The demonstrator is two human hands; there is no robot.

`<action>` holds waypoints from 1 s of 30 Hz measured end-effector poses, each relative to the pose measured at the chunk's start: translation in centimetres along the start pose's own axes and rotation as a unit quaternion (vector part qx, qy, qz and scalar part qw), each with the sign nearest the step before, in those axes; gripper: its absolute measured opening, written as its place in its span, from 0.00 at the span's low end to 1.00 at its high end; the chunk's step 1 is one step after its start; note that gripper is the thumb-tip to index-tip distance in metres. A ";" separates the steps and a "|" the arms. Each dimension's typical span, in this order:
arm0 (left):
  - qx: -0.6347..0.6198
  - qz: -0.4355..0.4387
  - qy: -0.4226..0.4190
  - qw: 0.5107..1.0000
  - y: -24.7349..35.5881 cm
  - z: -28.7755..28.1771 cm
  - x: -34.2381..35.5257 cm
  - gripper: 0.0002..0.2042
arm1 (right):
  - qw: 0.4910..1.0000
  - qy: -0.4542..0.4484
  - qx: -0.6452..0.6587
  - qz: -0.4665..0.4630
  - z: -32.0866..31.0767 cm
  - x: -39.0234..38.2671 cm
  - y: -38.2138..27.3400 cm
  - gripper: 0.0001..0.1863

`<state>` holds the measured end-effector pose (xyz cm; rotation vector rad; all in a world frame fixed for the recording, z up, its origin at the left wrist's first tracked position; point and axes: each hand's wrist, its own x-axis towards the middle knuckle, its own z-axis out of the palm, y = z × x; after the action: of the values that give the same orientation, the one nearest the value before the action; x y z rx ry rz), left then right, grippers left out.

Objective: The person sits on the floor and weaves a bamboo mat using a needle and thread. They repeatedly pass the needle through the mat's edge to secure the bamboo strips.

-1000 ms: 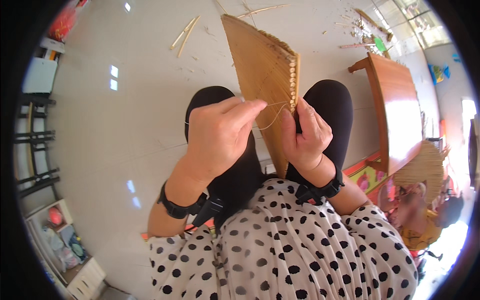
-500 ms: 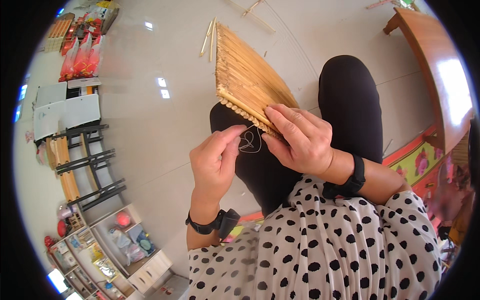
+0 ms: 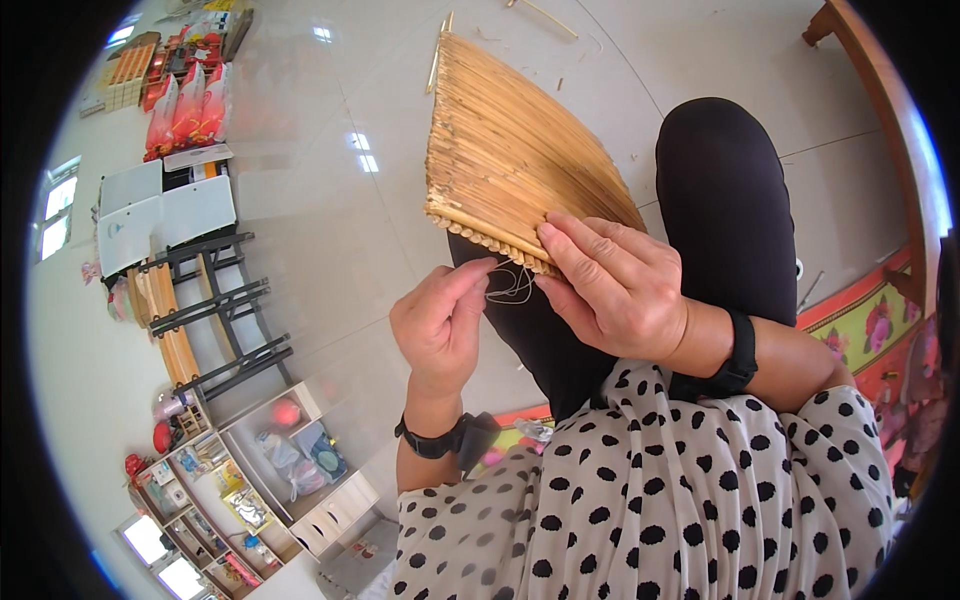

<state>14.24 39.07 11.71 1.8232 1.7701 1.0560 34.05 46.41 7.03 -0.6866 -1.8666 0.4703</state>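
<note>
A mat of straw-coloured stalks [image 3: 520, 140], laid side by side, slants over my knee. Its near edge shows a row of round cut ends. My right hand [image 3: 615, 285] grips the mat's near right part, fingers on top and thumb by the lower edge. Close to that same edge, my left hand [image 3: 440, 320] pinches a thin pale thread [image 3: 513, 287] between thumb and forefinger. The thread hangs in loose loops between both hands, under the stalk ends. Whether a needle is in the pinch is too small to tell.
Loose stalks [image 3: 545, 18] lie on the tiled floor beyond the mat. A wooden table [image 3: 890, 110] stands at the right, near a flowered rug [image 3: 865, 325]. Along the left are folded black-legged furniture [image 3: 215, 300], red-and-white bags [image 3: 188, 110] and a shelf unit [image 3: 320, 510].
The view has shifted, so the surroundings sit further right. The mat is tilted to show more of its face. The thread's loops have changed shape; both hands keep their holds.
</note>
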 end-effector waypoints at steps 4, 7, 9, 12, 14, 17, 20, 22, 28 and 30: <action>-0.024 0.003 0.008 1.000 0.0 0.9 0.0 0.09 | 1.000 -0.003 0.001 0.001 -0.1 -0.1 0.0 0.23; -0.029 0.003 0.012 0.999 0.2 1.2 0.1 0.08 | 1.000 -0.003 0.000 0.000 -0.1 -0.1 0.1 0.23; -0.024 0.010 0.015 1.000 0.5 1.3 0.2 0.08 | 1.000 -0.002 0.004 -0.002 -0.1 -0.2 0.1 0.23; -0.019 0.018 0.015 1.000 0.9 1.4 0.4 0.07 | 1.000 0.001 0.005 -0.005 0.1 -0.2 0.0 0.23; -0.022 0.013 0.009 1.000 1.0 1.3 0.4 0.06 | 1.000 -0.001 -0.003 -0.003 0.1 -0.2 -0.1 0.23; -0.010 -0.009 -0.017 1.000 1.2 1.2 0.7 0.05 | 0.999 0.015 -0.038 -0.019 0.6 -0.4 0.1 0.23; -0.013 0.026 -0.023 0.999 1.0 1.1 1.9 0.05 | 0.998 0.012 -0.057 -0.027 0.5 -0.2 0.3 0.23; -0.014 0.056 -0.029 0.998 1.2 1.3 2.8 0.05 | 0.997 0.011 -0.067 -0.028 0.1 0.0 0.6 0.23; -0.039 0.149 -0.058 0.986 0.7 1.9 5.5 0.07 | 0.995 -0.010 -0.097 -0.005 -1.5 1.8 0.5 0.21; -0.043 0.180 -0.064 0.981 0.4 2.2 6.0 0.06 | 0.992 -0.006 -0.122 -0.013 -1.5 2.0 0.8 0.20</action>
<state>15.67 45.35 12.08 2.1549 1.3286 1.0959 35.01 48.36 8.53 -0.8210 -1.9606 0.2297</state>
